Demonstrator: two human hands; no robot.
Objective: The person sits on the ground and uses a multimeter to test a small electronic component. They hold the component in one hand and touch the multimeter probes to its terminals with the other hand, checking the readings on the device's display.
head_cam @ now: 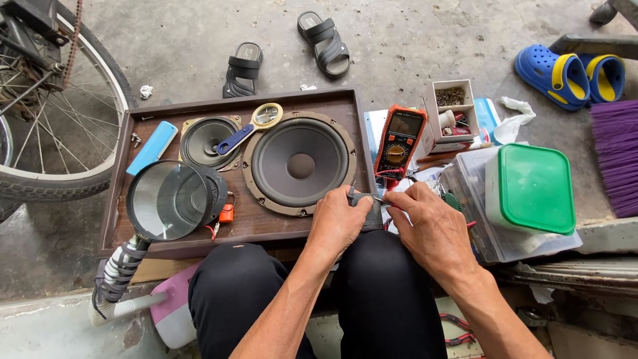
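Your left hand (337, 223) is closed around a small dark component (367, 201), holding it above your knees at the near edge of the wooden speaker baffle (166, 112). This keeps it steady for probing. Your right hand (432, 229) pinches a thin probe-like tip against the component's right side; the tip itself is too small to identify. The orange multimeter (399, 141) lies just beyond the baffle's right edge, display facing you for reading. A large magnifier lens (166, 201) stands over the baffle's near-left corner, beside the large woofer (300, 163).
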